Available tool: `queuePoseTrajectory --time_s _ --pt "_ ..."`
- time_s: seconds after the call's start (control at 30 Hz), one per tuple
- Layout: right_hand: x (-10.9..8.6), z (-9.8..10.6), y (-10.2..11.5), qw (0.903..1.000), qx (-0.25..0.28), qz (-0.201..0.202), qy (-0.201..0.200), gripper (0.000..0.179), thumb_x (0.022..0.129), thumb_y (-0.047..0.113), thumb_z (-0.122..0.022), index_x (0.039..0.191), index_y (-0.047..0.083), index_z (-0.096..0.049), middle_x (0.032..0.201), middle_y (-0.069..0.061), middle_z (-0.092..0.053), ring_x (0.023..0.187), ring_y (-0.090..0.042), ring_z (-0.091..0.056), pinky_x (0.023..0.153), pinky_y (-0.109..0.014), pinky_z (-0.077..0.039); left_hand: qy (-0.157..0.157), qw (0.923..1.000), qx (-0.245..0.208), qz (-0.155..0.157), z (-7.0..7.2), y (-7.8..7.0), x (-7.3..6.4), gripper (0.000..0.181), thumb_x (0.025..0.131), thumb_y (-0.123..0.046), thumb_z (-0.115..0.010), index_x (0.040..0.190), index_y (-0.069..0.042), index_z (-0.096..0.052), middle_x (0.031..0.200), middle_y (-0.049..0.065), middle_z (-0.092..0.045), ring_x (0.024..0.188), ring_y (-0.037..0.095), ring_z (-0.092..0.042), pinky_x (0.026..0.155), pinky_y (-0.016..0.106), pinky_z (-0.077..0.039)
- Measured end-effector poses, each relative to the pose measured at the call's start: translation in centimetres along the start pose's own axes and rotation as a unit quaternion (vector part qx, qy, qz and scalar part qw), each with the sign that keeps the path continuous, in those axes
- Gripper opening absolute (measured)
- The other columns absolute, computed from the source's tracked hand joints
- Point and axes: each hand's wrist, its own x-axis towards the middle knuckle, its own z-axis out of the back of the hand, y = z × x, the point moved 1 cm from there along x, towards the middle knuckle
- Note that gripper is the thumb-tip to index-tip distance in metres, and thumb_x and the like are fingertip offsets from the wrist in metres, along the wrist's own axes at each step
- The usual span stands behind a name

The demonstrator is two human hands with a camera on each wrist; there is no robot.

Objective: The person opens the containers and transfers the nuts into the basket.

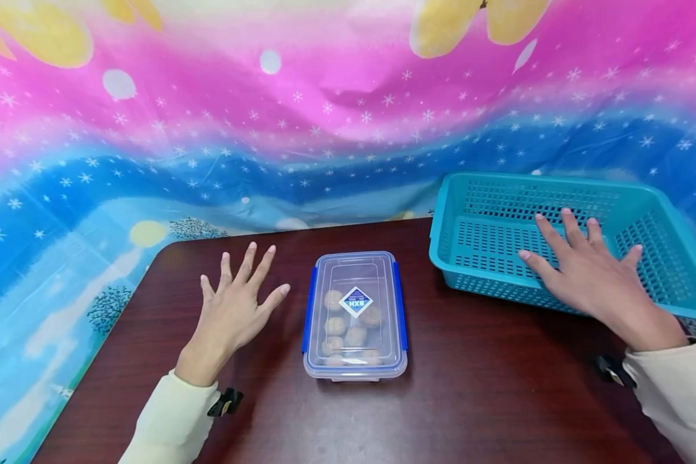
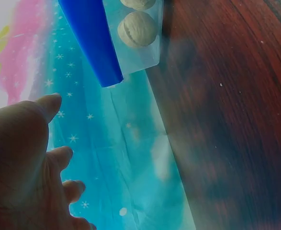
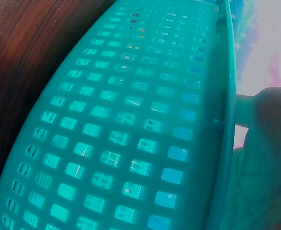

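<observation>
A clear lidded food container (image 1: 356,267) with blue side clips stands on the table, and several walnuts (image 2: 137,29) show through its wall. Left of it, my left hand (image 1: 234,312) is spread over the table with nothing in its fingers. In the left wrist view a blue clip (image 2: 95,43) lies beyond the thumb. My right hand (image 1: 594,280) is spread over the near side of a teal plastic basket (image 1: 487,277), fingers straight and holding nothing. The right wrist view is filled by the basket's perforated wall (image 3: 99,143), with part of the hand behind its rim.
The dark wooden table (image 1: 470,386) ends at a back edge, behind which hangs a pink and blue patterned cloth (image 1: 325,129). The cloth also runs along the table's left side. The basket sits at the back right, its rim standing well above the tabletop.
</observation>
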Motion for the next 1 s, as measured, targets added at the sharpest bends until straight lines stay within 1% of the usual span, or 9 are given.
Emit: queuePoseTrajectory --time_s 0.27,0.47,0.6,0.77,0.9,1.0 --pt "0.0 0.0 0.0 1.0 0.002 -0.001 0.003 0.088 0.105 0.072 -0.028 0.168 0.025 0.012 0.169 -0.023 0.025 0.15 -0.06 0.021 0.094 -0.094 0.013 0.004 1.0 0.001 -0.003 -0.1 0.0 0.0 0.083 0.101 -0.075 -0.037 0.169 -0.037 -0.008 0.178 0.008 -0.005 0.159 0.054 0.004 0.114 0.085 0.001" --pt "-0.3 0.0 0.7 1.0 0.001 0.005 0.002 0.088 0.105 0.071 -0.028 0.169 0.022 0.008 0.171 -0.025 0.019 0.151 -0.061 0.016 0.096 -0.094 0.011 -0.001 1.0 -0.002 -0.003 -0.2 -0.1 -0.1 0.082 0.102 -0.073 -0.039 0.169 -0.036 -0.01 0.178 0.009 -0.007 0.159 0.054 0.001 0.116 0.083 0.0" --pt "-0.6 -0.3 1.7 0.9997 0.006 0.016 -0.018 0.085 0.107 0.067 -0.031 0.17 0.017 -0.002 0.171 -0.031 0.005 0.152 -0.063 0.006 0.099 -0.093 0.007 -0.004 0.9998 -0.019 -0.003 -0.3 -0.4 -0.3 0.081 0.103 -0.067 -0.044 0.17 -0.032 -0.014 0.177 0.013 -0.012 0.158 0.055 -0.006 0.12 0.079 -0.004" --pt "-1.0 -1.1 3.4 0.9978 0.005 0.034 -0.056 0.08 0.109 0.059 -0.038 0.169 0.01 -0.017 0.167 -0.036 -0.019 0.151 -0.064 -0.013 0.104 -0.091 0.003 -0.011 0.9985 -0.053 -0.012 -0.7 -1.0 -0.9 0.075 0.106 -0.06 -0.044 0.169 -0.027 -0.021 0.174 0.015 -0.023 0.158 0.051 -0.018 0.122 0.075 -0.014" --pt "-1.5 -1.9 5.0 0.9941 0.009 0.052 -0.094 0.074 0.109 0.053 -0.045 0.165 0.006 -0.03 0.162 -0.036 -0.033 0.148 -0.062 -0.025 0.108 -0.089 -0.003 -0.024 0.9949 -0.096 -0.019 -1.1 -1.7 -1.4 0.07 0.108 -0.055 -0.046 0.168 -0.024 -0.027 0.172 0.015 -0.03 0.157 0.047 -0.026 0.122 0.072 -0.021" --pt "-2.0 -2.5 6.3 0.9889 0.011 0.074 -0.129 0.068 0.109 0.046 -0.051 0.16 0.003 -0.04 0.159 -0.034 -0.041 0.147 -0.059 -0.032 0.111 -0.086 -0.01 -0.034 0.9909 -0.128 -0.023 -1.5 -2.2 -1.9 0.067 0.109 -0.051 -0.048 0.167 -0.023 -0.03 0.171 0.014 -0.032 0.157 0.045 -0.029 0.119 0.072 -0.027"
